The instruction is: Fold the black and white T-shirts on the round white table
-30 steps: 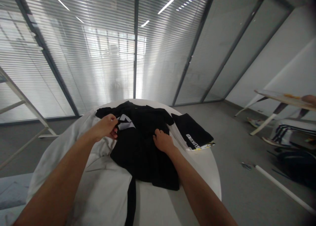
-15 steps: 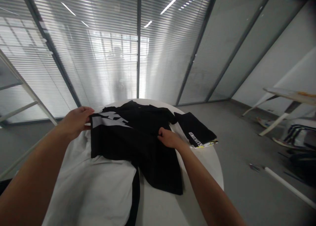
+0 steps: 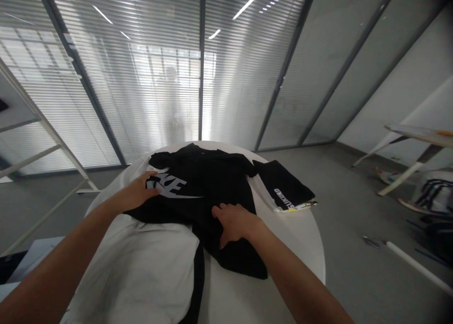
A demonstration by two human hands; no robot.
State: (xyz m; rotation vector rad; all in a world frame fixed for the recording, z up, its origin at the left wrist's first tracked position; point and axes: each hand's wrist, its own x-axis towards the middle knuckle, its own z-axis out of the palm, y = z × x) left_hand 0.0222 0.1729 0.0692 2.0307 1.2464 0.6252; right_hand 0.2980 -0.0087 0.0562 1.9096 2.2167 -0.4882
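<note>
The black shirt (image 3: 208, 191) you are handling lies spread over the far half of the round white table (image 3: 300, 248), its white printed letters facing up near the left side and its lower edge hanging toward you near the middle. Your left hand (image 3: 139, 194) rests flat on it, fingers stretched out and open, with the fingertips just on the white print; it grips nothing. Your right hand (image 3: 233, 222) presses down on the nearer right part of the same shirt, fingers spread and slightly curled over a fold of cloth, though you cannot tell whether any fabric is pinched under the palm. Below your left arm, a white garment (image 3: 141, 272) covers the near left of the table, and the black shirt overlaps its far edge. A black strip (image 3: 198, 286) runs along the white garment's right edge toward you. Just beyond your right hand, to the right, a folded black garment (image 3: 285, 189) with white lettering sits at the table's rim, touching the shirt's sleeve. Behind the table stand glass walls with closed blinds (image 3: 159, 78). On the left is a pale slanted frame (image 3: 46, 140); on the floor to the right lie a white pole (image 3: 417, 267) and a second table (image 3: 421, 135).
</note>
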